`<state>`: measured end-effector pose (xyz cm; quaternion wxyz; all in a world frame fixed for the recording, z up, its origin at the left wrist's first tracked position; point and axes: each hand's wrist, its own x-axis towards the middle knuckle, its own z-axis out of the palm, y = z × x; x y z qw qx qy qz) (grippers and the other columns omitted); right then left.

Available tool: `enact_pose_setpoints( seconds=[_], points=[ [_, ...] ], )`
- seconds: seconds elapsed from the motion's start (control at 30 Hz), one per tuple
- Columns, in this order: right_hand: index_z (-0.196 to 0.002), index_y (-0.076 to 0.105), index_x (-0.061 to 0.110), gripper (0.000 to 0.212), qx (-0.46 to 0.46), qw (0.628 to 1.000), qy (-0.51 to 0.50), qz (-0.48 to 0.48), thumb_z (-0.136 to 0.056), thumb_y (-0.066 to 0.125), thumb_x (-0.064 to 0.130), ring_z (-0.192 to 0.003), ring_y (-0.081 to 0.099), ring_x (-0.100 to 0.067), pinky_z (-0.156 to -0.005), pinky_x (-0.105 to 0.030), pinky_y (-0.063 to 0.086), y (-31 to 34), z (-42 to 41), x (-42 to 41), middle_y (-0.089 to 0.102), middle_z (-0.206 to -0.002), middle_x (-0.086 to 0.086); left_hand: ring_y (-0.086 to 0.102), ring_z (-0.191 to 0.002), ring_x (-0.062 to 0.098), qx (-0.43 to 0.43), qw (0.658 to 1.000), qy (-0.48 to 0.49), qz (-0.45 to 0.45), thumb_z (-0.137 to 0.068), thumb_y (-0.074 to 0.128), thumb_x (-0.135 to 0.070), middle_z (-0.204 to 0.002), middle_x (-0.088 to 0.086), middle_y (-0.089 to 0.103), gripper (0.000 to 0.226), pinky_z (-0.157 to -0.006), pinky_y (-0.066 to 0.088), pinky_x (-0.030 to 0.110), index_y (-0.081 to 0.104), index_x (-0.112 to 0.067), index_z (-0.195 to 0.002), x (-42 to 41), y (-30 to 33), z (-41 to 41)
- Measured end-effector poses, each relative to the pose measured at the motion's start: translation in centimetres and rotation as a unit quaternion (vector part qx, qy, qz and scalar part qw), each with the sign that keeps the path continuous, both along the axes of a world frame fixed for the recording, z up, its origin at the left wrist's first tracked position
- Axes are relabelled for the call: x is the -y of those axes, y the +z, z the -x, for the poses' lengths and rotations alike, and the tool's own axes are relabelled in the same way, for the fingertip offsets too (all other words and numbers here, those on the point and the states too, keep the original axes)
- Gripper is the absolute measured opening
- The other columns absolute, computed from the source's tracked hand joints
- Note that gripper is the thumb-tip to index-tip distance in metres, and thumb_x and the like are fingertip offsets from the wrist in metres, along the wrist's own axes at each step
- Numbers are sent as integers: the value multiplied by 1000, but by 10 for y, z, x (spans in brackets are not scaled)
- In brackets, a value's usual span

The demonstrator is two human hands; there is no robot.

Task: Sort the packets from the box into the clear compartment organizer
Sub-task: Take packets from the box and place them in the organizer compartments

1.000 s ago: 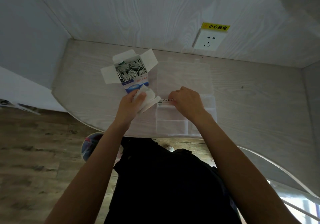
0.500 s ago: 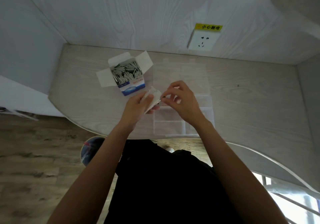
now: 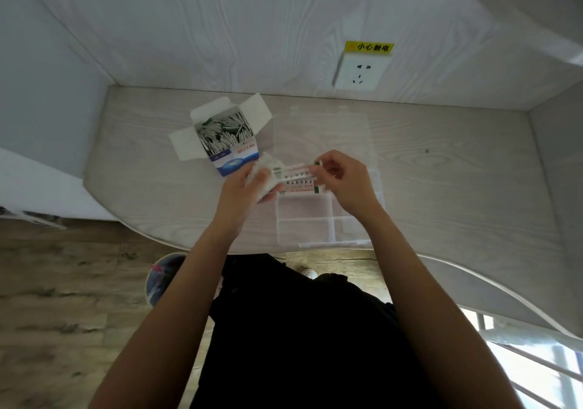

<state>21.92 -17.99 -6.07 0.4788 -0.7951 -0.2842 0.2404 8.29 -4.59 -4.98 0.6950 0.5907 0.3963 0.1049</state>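
So there's one open cardboard box (image 3: pixel 225 138) stuffed with thin white packets on the pale woodgrain counter (image 3: pixel 441 168). Left hand (image 3: pixel 249 184) clutches a small bunch of packets (image 3: pixel 268 171), right hand (image 3: pixel 344 181) pinches one long strip (image 3: pixel 298 168) above the clear plastic organizer (image 3: pixel 315 219).

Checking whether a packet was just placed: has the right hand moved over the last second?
Yes. The right hand has lifted off the clear organizer toward the left hand, pinching packets.
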Motion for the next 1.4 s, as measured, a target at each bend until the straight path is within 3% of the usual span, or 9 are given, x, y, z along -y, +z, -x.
enact_pose_setpoints(
  seconds=[0.13,0.33,0.5,0.6,0.67,0.77,1.03,1.23,1.4],
  points=[
    [-93,63,27,10,24,994,-74,71,-86,65,21,-71,63,-9,-59,-14,46,-9,-11,8,70,-82,-1,66,-76,14,-8,999,27,-23,-93,53,-17,-80,2,70,14,-63,54,24,67,-21,-92,-12,-5,11],
    [-88,66,25,5,157,963,19,217,-87,63,29,-88,59,-13,-70,-25,45,-20,2,-13,67,-90,6,67,-77,12,-4,1000,21,-11,-93,54,-14,-84,2,71,15,-66,55,22,65,-25,-92,-12,-4,14],
    [-90,67,19,10,252,934,47,249,-88,62,28,-91,53,-13,-67,-23,36,-22,7,-13,56,-100,2,55,-62,6,-16,997,-34,-68,-87,57,-16,-66,-2,63,18,-59,43,19,62,-5,-73,-5,1,9],
    [-91,67,16,12,169,975,-8,141,-88,62,26,-71,55,-10,-63,-22,39,-14,8,-11,60,-91,1,56,-64,8,2,996,-54,-75,-85,61,-17,-68,2,64,16,-60,43,21,64,-8,-72,-1,2,5],
    [-99,65,15,15,3,999,-20,51,-88,63,27,-62,58,-8,-58,-23,47,0,10,-12,64,-86,3,60,-67,8,0,995,-61,-74,-84,63,-14,-75,3,68,7,-61,47,22,68,-10,-84,1,0,1],
    [-108,62,9,25,-164,986,1,-13,-84,68,15,-55,61,-10,-50,-23,50,9,14,-12,65,-86,-2,62,-66,7,7,995,-82,-60,-82,68,-11,-79,3,67,11,-56,48,20,67,-12,-93,4,-2,-7],
    [-88,61,11,7,-171,983,-52,-44,-85,67,10,-49,61,-15,-48,-23,51,8,9,-2,64,-89,-3,70,-87,20,12,990,-109,87,-97,47,-19,-98,11,69,25,-69,56,26,60,-6,-114,10,1,-18],
    [-83,61,21,8,-218,971,-73,-67,-88,63,15,-91,67,-34,-80,-48,56,1,6,6,64,-98,-13,70,-77,11,22,993,-100,67,-96,49,-17,-91,2,69,14,-64,56,24,62,-20,-98,16,6,-24],
    [-89,59,4,13,-297,941,-113,-119,-88,64,16,-79,69,-25,-72,-29,56,15,5,12,68,-86,-13,71,-83,17,38,992,-105,52,-94,54,-20,-97,5,70,13,-70,57,23,62,-18,-103,18,8,-28]
  ],
)
